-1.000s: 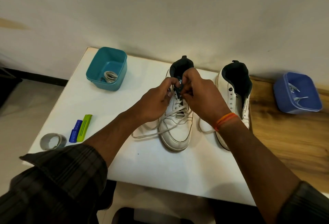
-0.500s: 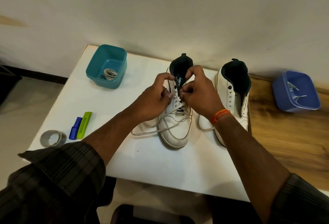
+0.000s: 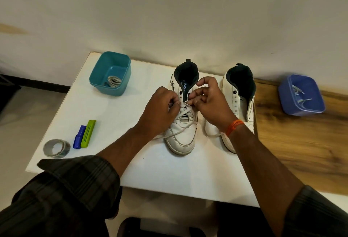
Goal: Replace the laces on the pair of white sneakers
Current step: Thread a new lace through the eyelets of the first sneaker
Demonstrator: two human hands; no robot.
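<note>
Two white sneakers on white desk (image 3: 131,105), centre of frame, toes toward viewer. Left sneaker (image 3: 183,133) partly laced; right sneaker (image 3: 239,105) unlaced, just beside it. Left hand (image 3: 160,112) fingers curled, pinching lace (image 3: 185,110) at mid eyelets. Right hand (image 3: 211,103) fingers curled, pinching same lace from other side; orange wrist thread (image 3: 233,126). Teal tub (image 3: 111,73) upper left, holding folded laces. Blue tub (image 3: 301,95) far right on wooden surface, laces inside. Tape roll (image 3: 56,148), blue and green markers (image 3: 84,137) lower left.
</note>
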